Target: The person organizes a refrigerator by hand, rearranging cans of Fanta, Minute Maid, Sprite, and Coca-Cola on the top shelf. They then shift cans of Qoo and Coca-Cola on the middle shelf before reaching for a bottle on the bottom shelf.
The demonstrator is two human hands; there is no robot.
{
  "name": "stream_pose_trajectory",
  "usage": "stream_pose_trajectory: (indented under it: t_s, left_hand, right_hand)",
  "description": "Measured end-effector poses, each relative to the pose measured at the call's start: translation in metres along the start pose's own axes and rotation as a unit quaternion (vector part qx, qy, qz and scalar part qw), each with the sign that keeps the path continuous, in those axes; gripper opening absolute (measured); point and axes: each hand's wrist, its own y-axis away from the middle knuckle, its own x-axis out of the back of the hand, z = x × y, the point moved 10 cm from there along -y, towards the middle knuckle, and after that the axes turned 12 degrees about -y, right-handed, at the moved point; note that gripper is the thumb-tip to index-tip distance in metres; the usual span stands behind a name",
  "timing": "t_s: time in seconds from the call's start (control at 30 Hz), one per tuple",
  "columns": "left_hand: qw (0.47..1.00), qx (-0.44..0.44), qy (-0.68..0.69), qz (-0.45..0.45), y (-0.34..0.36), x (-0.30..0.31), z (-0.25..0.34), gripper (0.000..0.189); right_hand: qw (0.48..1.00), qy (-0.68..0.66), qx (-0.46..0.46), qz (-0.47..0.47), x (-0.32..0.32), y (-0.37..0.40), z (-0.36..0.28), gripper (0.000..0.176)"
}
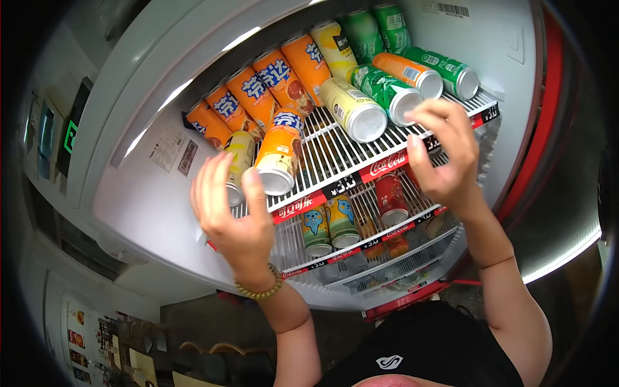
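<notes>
Four green cans [380, 85] near released right hand [451, 155], one yellow can [242, 149] beside left hand [237, 226], grip unclear

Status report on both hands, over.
Left hand open beside yellow can. Right hand open by green can. Contact unclear. Tilted orange can between hands.

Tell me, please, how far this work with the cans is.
Looks done: orange cans lined up in the back row.
In hand: left hand at a yellow can, right hand near a green can; contact is unclear.
Possibly left: the bare gap on the upper shelf, right of the front orange can.
</notes>
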Motion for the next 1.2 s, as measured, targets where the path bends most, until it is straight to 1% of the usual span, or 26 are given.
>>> stream_pose_trajectory:
  t_s: [0.03, 0.07, 0.1, 0.13, 0.17, 0.2, 0.23, 0.3, 0.33, 0.37, 0.4, 0.47, 0.5, 0.57, 0.6, 0.63, 0.8, 0.87, 0.9, 0.97, 1.0, 1.07, 1.1, 1.13, 1.17, 1.2]
  left_hand:
    - [1.0, 0.002, 0.004, 0.002, 0.004, 0.0, -0.01, 0.031]
    - [0.998, 0.046, 0.003, -0.035, 0.007, -0.007, -0.025, 0.031]
    - [0.993, 0.089, 0.001, -0.075, 0.012, -0.015, -0.037, 0.032]
    - [0.989, 0.106, 0.006, -0.106, 0.017, -0.019, -0.038, 0.032]
    - [0.988, 0.109, 0.009, -0.105, 0.018, -0.018, -0.037, 0.032]
    - [0.992, 0.069, 0.004, -0.107, 0.017, -0.018, -0.029, 0.031]
    - [0.994, 0.03, -0.002, -0.108, 0.016, -0.019, -0.021, 0.031]
    - [0.993, 0.054, 0.01, -0.103, 0.017, -0.016, -0.026, 0.029]
    - [0.993, 0.04, 0.022, -0.106, 0.017, -0.016, -0.024, 0.028]
    - [0.993, 0.026, 0.034, -0.108, 0.017, -0.015, -0.022, 0.027]
    - [0.993, 0.035, 0.035, -0.106, 0.017, -0.013, -0.024, 0.027]
    - [0.993, 0.005, 0.029, -0.117, 0.018, -0.013, -0.019, 0.03]
    - [0.993, 0.013, 0.032, -0.115, 0.018, -0.013, -0.022, 0.03]
    - [0.993, -0.008, 0.025, -0.112, 0.018, -0.013, -0.02, 0.029]
    - [0.994, -0.002, 0.028, -0.107, 0.018, -0.012, -0.02, 0.029]
    - [0.993, -0.001, 0.029, -0.111, 0.019, -0.012, -0.02, 0.029]
    - [0.994, 0.005, 0.037, -0.103, 0.018, -0.01, -0.02, 0.028]
    - [0.992, 0.024, 0.048, -0.111, 0.017, -0.011, -0.023, 0.028]
    - [0.993, 0.027, 0.047, -0.107, 0.017, -0.01, -0.023, 0.028]
    - [0.993, 0.05, 0.053, -0.096, 0.017, -0.01, -0.026, 0.025]
    - [0.993, 0.053, 0.051, -0.094, 0.017, -0.01, -0.027, 0.025]
    - [0.99, 0.069, 0.041, -0.117, 0.016, -0.015, -0.028, 0.033]
    - [0.99, 0.07, 0.04, -0.117, 0.014, -0.016, -0.026, 0.033]
    - [0.994, 0.053, -0.023, -0.095, 0.01, -0.012, -0.021, 0.035]
    - [0.993, 0.038, -0.085, -0.071, 0.005, -0.009, -0.013, 0.037]
    - [0.993, 0.039, -0.085, -0.068, 0.001, -0.01, -0.007, 0.037]
  right_hand:
    - [0.999, -0.019, 0.0, 0.029, 0.007, -0.01, -0.001, 0.031]
    - [1.0, 0.007, -0.001, 0.019, 0.007, -0.019, 0.0, 0.035]
    - [1.0, 0.01, 0.0, 0.017, 0.007, -0.026, 0.001, 0.035]
    - [0.999, -0.001, -0.046, -0.021, -0.002, -0.032, 0.01, 0.037]
    - [0.994, -0.013, -0.091, -0.059, -0.012, -0.037, 0.022, 0.038]
    - [0.989, 0.061, -0.057, -0.123, -0.022, -0.04, 0.028, 0.041]
    - [0.988, 0.063, -0.054, -0.127, -0.023, -0.042, 0.029, 0.041]
    - [0.966, 0.116, -0.053, -0.227, -0.043, -0.04, 0.032, 0.043]
    - [0.953, 0.142, -0.066, -0.26, -0.048, -0.041, 0.033, 0.045]
    - [0.951, 0.143, -0.06, -0.266, -0.049, -0.044, 0.029, 0.045]
    - [0.941, 0.152, -0.064, -0.295, -0.053, -0.045, 0.029, 0.045]
    - [0.925, 0.18, -0.055, -0.33, -0.057, -0.042, 0.031, 0.044]
    - [0.923, 0.183, -0.05, -0.336, -0.06, -0.041, 0.03, 0.044]
    - [0.939, 0.154, -0.074, -0.297, -0.053, -0.042, 0.029, 0.042]
    - [0.944, 0.146, -0.062, -0.29, -0.054, -0.041, 0.028, 0.041]
    - [0.943, 0.149, -0.055, -0.292, -0.054, -0.04, 0.027, 0.041]
    - [0.94, 0.132, -0.093, -0.302, -0.055, -0.045, 0.031, 0.044]
    - [0.935, 0.125, -0.114, -0.312, -0.058, -0.046, 0.033, 0.046]
    - [0.935, 0.126, -0.109, -0.312, -0.059, -0.045, 0.031, 0.046]
    - [0.942, 0.123, -0.115, -0.291, -0.056, -0.043, 0.029, 0.043]
    - [0.95, 0.118, -0.094, -0.274, -0.054, -0.045, 0.022, 0.04]
    - [0.955, 0.102, -0.088, -0.263, -0.056, -0.044, 0.019, 0.038]
    - [0.96, 0.089, -0.085, -0.251, -0.057, -0.044, 0.018, 0.036]
    - [0.967, 0.12, -0.013, -0.227, -0.059, -0.047, 0.009, 0.034]
    - [0.966, 0.121, -0.01, -0.227, -0.063, -0.045, 0.011, 0.034]
    - [0.97, 0.078, -0.016, -0.23, -0.066, -0.042, 0.011, 0.034]
